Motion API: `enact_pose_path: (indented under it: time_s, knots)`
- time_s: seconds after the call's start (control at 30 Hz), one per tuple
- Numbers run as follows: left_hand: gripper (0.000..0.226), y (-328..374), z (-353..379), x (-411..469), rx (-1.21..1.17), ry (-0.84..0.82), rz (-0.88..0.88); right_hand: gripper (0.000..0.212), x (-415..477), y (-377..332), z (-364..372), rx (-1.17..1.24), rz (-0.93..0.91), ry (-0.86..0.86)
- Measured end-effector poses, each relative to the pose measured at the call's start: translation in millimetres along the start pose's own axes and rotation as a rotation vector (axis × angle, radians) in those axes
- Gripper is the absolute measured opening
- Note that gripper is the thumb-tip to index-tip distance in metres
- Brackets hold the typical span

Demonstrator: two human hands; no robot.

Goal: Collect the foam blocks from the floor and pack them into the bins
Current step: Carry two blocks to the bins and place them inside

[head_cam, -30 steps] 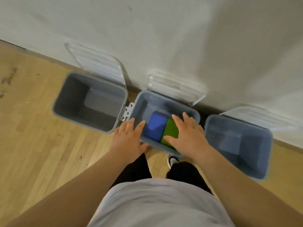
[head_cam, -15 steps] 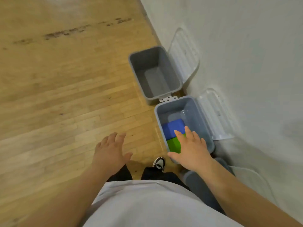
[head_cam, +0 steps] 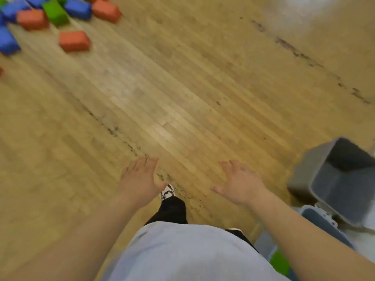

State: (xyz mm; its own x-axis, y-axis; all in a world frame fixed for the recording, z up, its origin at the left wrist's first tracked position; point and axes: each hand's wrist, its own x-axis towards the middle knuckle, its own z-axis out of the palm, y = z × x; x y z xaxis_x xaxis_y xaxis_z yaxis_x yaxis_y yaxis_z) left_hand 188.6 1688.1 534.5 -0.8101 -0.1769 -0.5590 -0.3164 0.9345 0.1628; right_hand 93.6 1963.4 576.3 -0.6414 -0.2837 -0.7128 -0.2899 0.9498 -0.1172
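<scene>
Several foam blocks lie on the wooden floor at the far upper left: a red block (head_cam: pixel 74 40) nearest, another red block (head_cam: pixel 32 19), a green block (head_cam: pixel 55 12) and blue blocks (head_cam: pixel 78 9). My left hand (head_cam: pixel 140 179) and my right hand (head_cam: pixel 240 182) hover empty over the floor, fingers spread, far from the blocks. An empty grey bin (head_cam: pixel 336 179) stands at the right edge. Below it a second bin (head_cam: pixel 316 218) shows a green block (head_cam: pixel 281 262) inside, partly hidden by my right arm.
Bare wooden floor (head_cam: pixel 182 98) with dark scuff streaks stretches between me and the blocks. My shoe (head_cam: pixel 167 192) and dark trouser leg show below my hands. The image is motion-blurred.
The view has swung left, away from the wall and bins toward the open floor. My right hand has left the bin with the blue and green blocks. Both hands now hang over the floor.
</scene>
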Motion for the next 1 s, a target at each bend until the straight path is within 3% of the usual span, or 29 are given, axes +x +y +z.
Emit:
enact_pose_path:
  time_s: [0.23, 0.57, 0.83, 1.0]
  knots:
    - [0.086, -172, -27, -60, -0.238, 0.134, -0.385, 0.094, 71, -222, -55, -0.316, -0.397, -0.01]
    - [0.09, -296, -2, -137, -0.525, 0.192, -0.902, 0.094, 140, -460, -72, -0.6, -0.821, -0.044]
    - [0.09, -414, -72, -57, -0.577, 0.225, -1.024, 0.094, 235, -611, -126, -0.654, -0.914, -0.08]
    - [0.087, -500, -145, -12, -0.626, 0.268, -0.991, 0.093, 276, -711, -176, -0.72, -0.942, -0.095]
